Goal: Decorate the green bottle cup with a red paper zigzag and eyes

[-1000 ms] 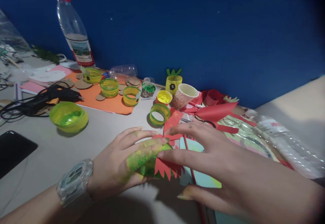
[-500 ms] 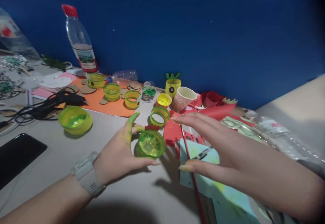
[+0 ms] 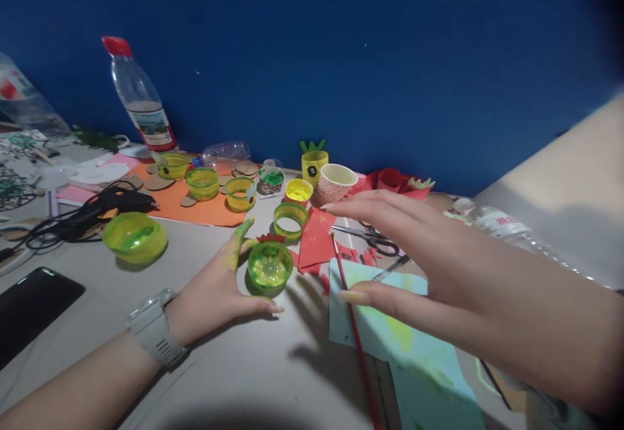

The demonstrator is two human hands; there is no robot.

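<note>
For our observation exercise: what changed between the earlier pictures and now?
The green cup, earlier held between both hands, now stands on the table. The left hand has opened around it; the right hand has let go and lifted away. The brush and scissors stayed put.

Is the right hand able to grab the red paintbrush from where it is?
Probably yes. The right hand hovers open just above the red paintbrush. The brush lies on the pale blue paper with nothing on top of it, so the way down looks free.
</note>
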